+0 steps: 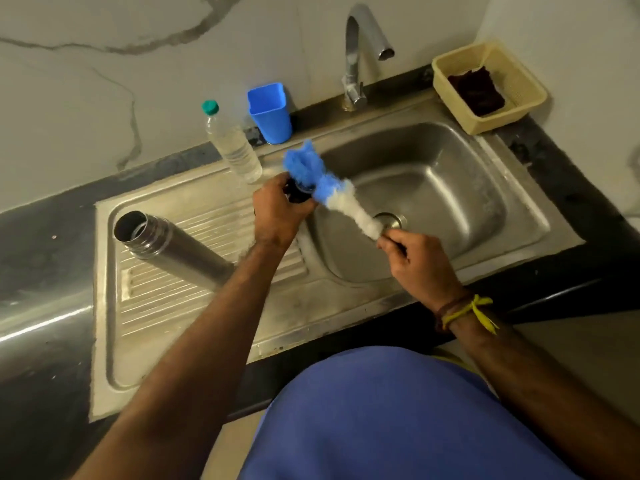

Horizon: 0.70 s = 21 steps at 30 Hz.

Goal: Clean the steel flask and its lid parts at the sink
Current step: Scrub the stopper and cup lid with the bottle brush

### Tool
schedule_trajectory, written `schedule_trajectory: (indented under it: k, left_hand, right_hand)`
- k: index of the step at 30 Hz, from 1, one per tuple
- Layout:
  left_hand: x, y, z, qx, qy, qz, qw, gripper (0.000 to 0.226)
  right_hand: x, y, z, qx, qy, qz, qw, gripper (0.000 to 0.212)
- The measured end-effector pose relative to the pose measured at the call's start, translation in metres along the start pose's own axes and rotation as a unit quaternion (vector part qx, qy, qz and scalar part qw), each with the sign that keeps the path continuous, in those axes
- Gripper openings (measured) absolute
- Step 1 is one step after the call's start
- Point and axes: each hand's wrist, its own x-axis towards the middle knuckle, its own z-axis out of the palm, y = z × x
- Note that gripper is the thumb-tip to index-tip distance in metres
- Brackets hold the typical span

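Marble wall (104, 64) is seen behind the steel sink (450, 188). At the basin's left edge a dark lid part (296, 194) is gripped by the left hand (277, 216); the brush (332, 192) handle is pinched by the right hand (419, 261). The open flask (166, 247) is stood on the draining board (156, 306).

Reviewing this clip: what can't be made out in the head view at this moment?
- Lid part: dark, mostly hidden by the left hand and the brush.
- Brush bristles: motion-blurred.
- Brush handle: covered by the right hand.
- Flask: base hidden behind the left forearm.
- Dark item in the basket: unidentifiable.
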Motion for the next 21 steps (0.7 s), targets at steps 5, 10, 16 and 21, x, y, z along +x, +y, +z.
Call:
schedule_trajectory:
  k: [5,10,16,21]
  left_hand:
    - [0.013,0.007,0.006,-0.025,0.038,-0.046,0.998,0.046]
    - [0.009,0.007,0.005,-0.009,0.049,-0.043,0.998,0.047]
    - [0.009,0.011,0.003,-0.036,0.018,-0.060,0.997,0.080]
    - [0.013,0.013,-0.006,-0.228,0.011,-0.090,0.969,0.056]
  right_hand:
    - [0.005,0.013,-0.006,-0.014,-0.011,0.013,1.000,0.029]
    - [0.009,0.009,-0.005,0.007,-0.014,-0.019,1.000,0.019]
    - [0.009,0.020,-0.001,0.046,-0.003,0.019,0.999,0.017]
    - [0.012,0.022,-0.007,0.114,-0.021,0.062,0.991,0.018]
